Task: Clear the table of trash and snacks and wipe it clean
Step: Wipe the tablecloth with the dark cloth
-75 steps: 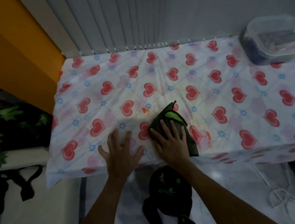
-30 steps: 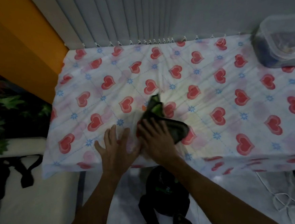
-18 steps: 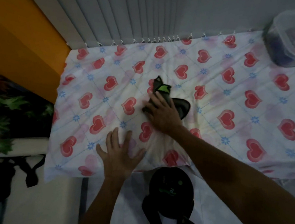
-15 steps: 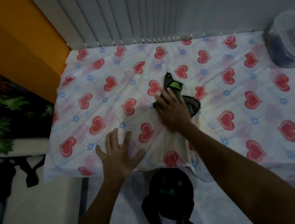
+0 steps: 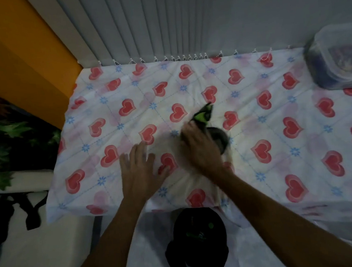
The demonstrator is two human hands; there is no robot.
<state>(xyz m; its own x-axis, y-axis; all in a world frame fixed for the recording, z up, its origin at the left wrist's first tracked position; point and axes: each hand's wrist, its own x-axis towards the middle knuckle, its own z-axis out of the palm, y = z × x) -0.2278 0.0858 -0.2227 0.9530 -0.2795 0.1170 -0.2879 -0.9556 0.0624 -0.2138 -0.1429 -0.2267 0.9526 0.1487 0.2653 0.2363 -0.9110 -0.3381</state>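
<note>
dark cloth (image 5: pixel 208 120): mid-counter, pressed flat under right hand (image 5: pixel 201 150), green patch showing.
left hand (image 5: pixel 139 172): fingers spread, palm down, pinning heart-print tablecloth (image 5: pixel 275 125); grips nothing.
risk: wiping drag may bunch or pull the tablecloth off the counter.
clear lidded container (image 5: pixel 337 57): far right corner; contents dark, unclear.

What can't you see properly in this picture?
- Head view: the clear box is cut off by the right edge; its contents are too dim to name.
- The dark cloth is partly hidden under the right hand.
- Both hands are motion-blurred; the left hand lies flat on the tablecloth.
</note>
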